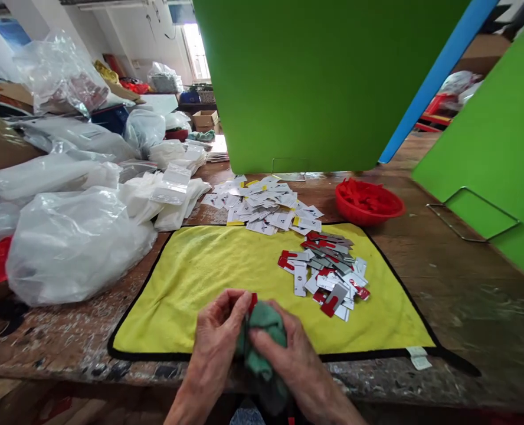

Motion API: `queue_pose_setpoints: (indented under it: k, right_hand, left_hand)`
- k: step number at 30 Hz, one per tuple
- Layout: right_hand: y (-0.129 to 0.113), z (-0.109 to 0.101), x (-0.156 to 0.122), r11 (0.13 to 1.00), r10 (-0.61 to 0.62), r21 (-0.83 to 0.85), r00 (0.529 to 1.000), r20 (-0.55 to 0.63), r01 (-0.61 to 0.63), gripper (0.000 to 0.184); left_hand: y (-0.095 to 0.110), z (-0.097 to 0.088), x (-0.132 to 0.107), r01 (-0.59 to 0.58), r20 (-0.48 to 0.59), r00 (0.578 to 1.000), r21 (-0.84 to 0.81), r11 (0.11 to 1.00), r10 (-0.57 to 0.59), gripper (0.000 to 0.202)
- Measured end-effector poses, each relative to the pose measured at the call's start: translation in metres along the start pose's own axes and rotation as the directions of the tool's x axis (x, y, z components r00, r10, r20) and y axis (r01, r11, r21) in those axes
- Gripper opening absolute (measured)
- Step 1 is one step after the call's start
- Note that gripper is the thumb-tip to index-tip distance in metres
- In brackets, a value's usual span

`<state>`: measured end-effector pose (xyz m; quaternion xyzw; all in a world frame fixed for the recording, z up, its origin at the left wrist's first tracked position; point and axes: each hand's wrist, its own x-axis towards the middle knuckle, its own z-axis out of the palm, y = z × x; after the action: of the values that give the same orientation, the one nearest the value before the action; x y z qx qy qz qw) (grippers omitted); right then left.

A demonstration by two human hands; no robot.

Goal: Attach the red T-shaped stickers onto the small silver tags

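My left hand [218, 336] and my right hand [295, 360] meet at the near edge of a yellow cloth mat [209, 277]. Between them is a bunched green rag [262, 336], which my right hand grips. My left hand's fingers pinch a small red piece [254, 301] that pokes out above the rag. Both hands are closed. To the right on the mat lies a pile of small silver and red tags [326, 271].
A heap of white printed cards [262, 206] lies beyond the mat. A red bowl [369, 203] with red pieces stands at the back right. Clear plastic bags [71, 242] crowd the left. Green boards [324, 82] stand behind and at the right, with a wire stand [472, 215].
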<state>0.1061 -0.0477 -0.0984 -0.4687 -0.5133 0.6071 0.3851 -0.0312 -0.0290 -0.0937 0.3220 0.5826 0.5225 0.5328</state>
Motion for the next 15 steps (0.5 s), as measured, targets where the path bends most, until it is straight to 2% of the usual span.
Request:
queue_pose_setpoints:
  k: [2, 4, 6, 7, 9, 10, 11, 13, 15]
  right_hand:
    - [0.002, 0.0, -0.006, 0.998, 0.059, 0.01, 0.998, 0.035, -0.059, 0.014]
    - [0.007, -0.01, -0.017, 0.995, 0.099, -0.009, 0.994, -0.045, -0.1, 0.015]
    - [0.012, -0.023, -0.027, 0.992, 0.113, -0.027, 0.976, -0.184, -0.119, 0.021]
    - [0.013, -0.03, -0.03, 0.991, 0.12, -0.029, 0.966, -0.228, -0.13, 0.023]
    - [0.015, -0.04, -0.033, 0.988, 0.141, -0.028, 0.955, -0.261, -0.154, 0.026]
    - [0.015, -0.043, -0.033, 0.987, 0.148, -0.025, 0.953, -0.264, -0.16, 0.027]
    - [0.016, -0.045, -0.033, 0.986, 0.155, -0.019, 0.951, -0.268, -0.166, 0.028]
    - [0.018, -0.047, -0.034, 0.981, 0.186, 0.003, 0.94, -0.285, -0.194, 0.033]
    - [0.02, -0.048, -0.035, 0.971, 0.237, 0.04, 0.927, -0.291, -0.236, 0.041]
  left_hand:
    - [0.003, -0.011, 0.011, -0.04, -0.01, 0.999, 0.114, 0.993, 0.041, 0.045]
    - [0.008, -0.024, 0.029, -0.068, 0.037, 0.997, 0.282, 0.957, 0.061, 0.049]
    - [0.013, -0.031, 0.049, -0.19, 0.076, 0.981, 0.522, 0.832, 0.176, 0.051]
    - [0.015, -0.029, 0.059, -0.291, 0.129, 0.953, 0.636, 0.715, 0.273, 0.047]
    - [0.017, -0.013, 0.077, -0.508, 0.336, 0.848, 0.736, 0.448, 0.41, 0.03]
    - [0.016, 0.0, 0.084, -0.609, 0.47, 0.782, 0.712, 0.348, 0.409, 0.023]
    - [0.015, 0.014, 0.09, -0.68, 0.574, 0.73, 0.662, 0.315, 0.371, 0.017]
    - [0.009, 0.041, 0.1, -0.751, 0.688, 0.659, 0.583, 0.309, 0.304, 0.008]
    - [0.003, 0.06, 0.105, -0.769, 0.725, 0.633, 0.551, 0.324, 0.27, 0.009]
